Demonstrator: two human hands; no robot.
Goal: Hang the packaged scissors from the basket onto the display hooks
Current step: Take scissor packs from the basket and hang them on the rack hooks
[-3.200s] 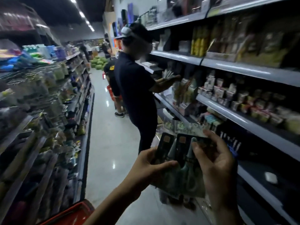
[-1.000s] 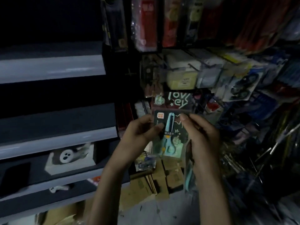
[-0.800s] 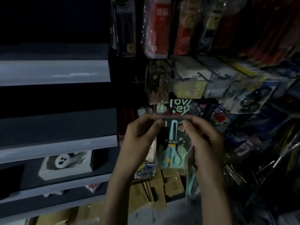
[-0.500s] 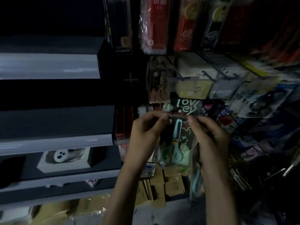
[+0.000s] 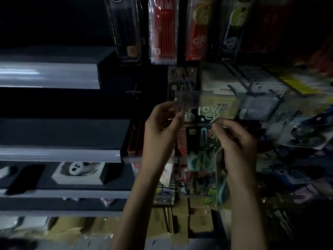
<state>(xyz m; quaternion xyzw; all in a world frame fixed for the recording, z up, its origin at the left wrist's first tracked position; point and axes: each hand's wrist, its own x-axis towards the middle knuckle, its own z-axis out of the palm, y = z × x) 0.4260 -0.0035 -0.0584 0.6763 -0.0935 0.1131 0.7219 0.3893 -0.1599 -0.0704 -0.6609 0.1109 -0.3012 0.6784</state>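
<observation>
your left hand [image 5: 162,123] pinches the scissors pack [image 5: 201,139] at its top left edge, your right hand [image 5: 236,141] pinches its top right. a clear tag [image 5: 193,98] sits just above your fingers, and hanging packs [image 5: 297,134] crowd in beyond your right hand.

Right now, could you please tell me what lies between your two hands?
The packaged scissors fill that gap in the head view; the left hand and the right hand each pinch the pack's top.

Packs [image 5: 163,31] above, boxes [image 5: 221,82] right crowd the hooks [image 5: 232,88]; bare panel [image 5: 126,98] left.
</observation>
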